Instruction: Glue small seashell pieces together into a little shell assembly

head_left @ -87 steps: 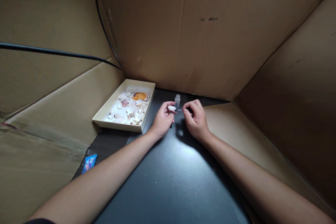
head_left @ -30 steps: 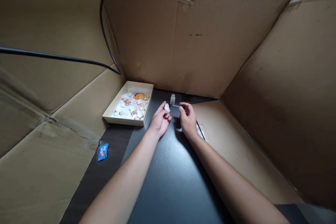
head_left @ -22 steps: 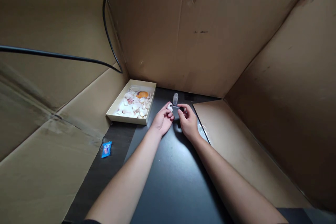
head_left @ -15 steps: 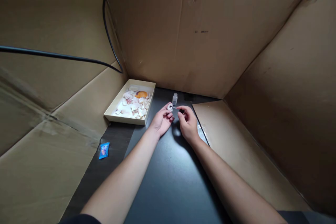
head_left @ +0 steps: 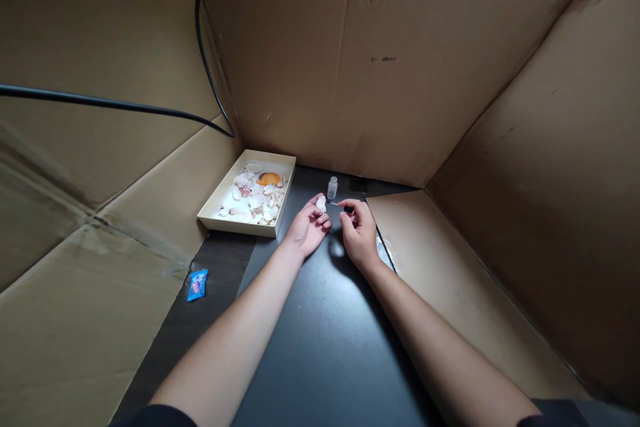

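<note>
My left hand [head_left: 311,225] pinches a small whitish seashell [head_left: 321,203] between its fingertips, palm turned up. In my right hand [head_left: 359,230] is a thin applicator brush [head_left: 335,203] with a black cap-like handle, partly hidden by the fingers. Its stem points left, and its dark tip is close to the shell; whether they touch I cannot tell. Just behind both hands, a small clear bottle [head_left: 333,188] stands upright and uncapped, with pale contents.
To the left, a cream box [head_left: 235,228] holds several shells and an orange piece. A blue wrapped packet [head_left: 197,285] lies near the left cardboard wall [head_left: 150,227]. Clear plastic [head_left: 385,255] lies beside my right wrist. A black cable [head_left: 100,101] hangs at upper left.
The shell has turned in my left fingers and shows a different side. The brush has drawn slightly away from its middle. Box and bottle stay put.
</note>
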Action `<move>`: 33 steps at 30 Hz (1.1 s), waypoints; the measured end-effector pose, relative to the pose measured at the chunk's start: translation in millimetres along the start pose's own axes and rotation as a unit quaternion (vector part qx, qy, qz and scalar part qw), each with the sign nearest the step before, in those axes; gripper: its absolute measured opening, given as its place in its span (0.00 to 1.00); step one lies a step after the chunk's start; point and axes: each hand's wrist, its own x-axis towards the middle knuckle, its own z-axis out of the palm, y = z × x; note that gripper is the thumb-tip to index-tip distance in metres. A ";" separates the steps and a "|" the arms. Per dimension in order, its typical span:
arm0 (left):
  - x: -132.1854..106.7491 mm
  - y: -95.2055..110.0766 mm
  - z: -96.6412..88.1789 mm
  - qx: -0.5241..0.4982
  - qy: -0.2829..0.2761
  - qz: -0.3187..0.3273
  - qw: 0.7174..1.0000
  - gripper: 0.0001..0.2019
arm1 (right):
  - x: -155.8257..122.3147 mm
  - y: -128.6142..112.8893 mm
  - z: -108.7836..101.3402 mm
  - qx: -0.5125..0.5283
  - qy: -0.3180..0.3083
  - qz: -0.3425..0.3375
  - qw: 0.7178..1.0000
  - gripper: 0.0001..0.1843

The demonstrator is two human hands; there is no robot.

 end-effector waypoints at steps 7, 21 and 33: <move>0.6 0.7 0.0 -0.010 -0.005 -0.015 1.000 0.20 | 1.6 2.2 0.9 -0.005 0.008 0.018 1.000 0.07; 1.8 0.6 -1.3 -0.006 -0.011 -0.026 1.000 0.20 | 2.3 4.7 0.6 0.049 -0.018 -0.008 0.999 0.08; 5.1 2.6 -2.7 -0.031 0.001 -0.034 0.999 0.17 | 1.8 3.8 1.2 -0.008 -0.019 0.015 1.000 0.07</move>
